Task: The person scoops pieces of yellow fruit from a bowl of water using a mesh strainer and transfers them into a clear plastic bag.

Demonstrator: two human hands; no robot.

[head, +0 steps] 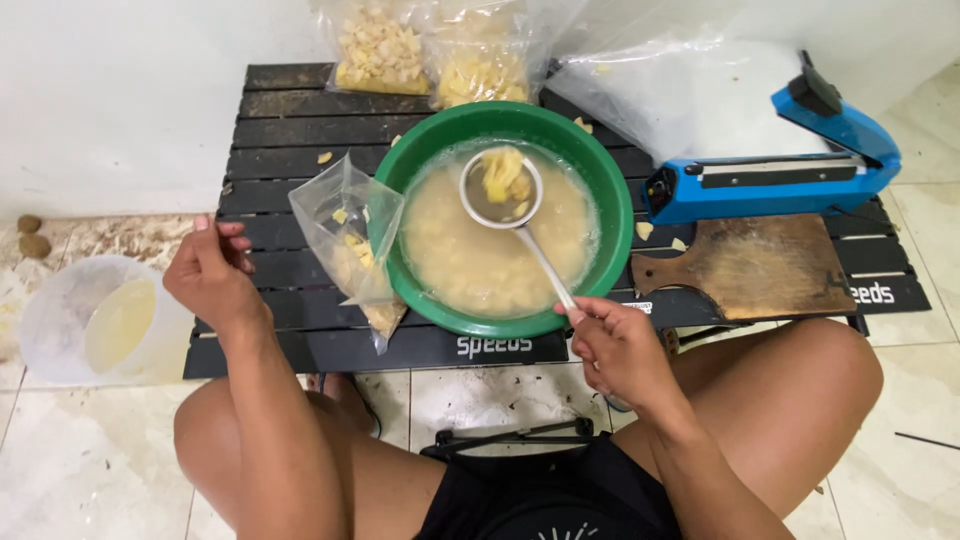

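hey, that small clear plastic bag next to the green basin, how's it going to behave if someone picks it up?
The clear bag looks thin and crinkled, so it is probably floppy and would sag when lifted. Only a few pale pieces sit inside, so it is likely light. Its mouth is open beside the green basin, so tilting it might spill pieces.

Seen from above, a seated person with bare knees spread reaches both forearms forward. The left hand (212,272) is raised, fingers loosely curled, gripping nothing. The right hand (618,345) is closed in a pinch, thumb and fingers pressed around a thin handle.
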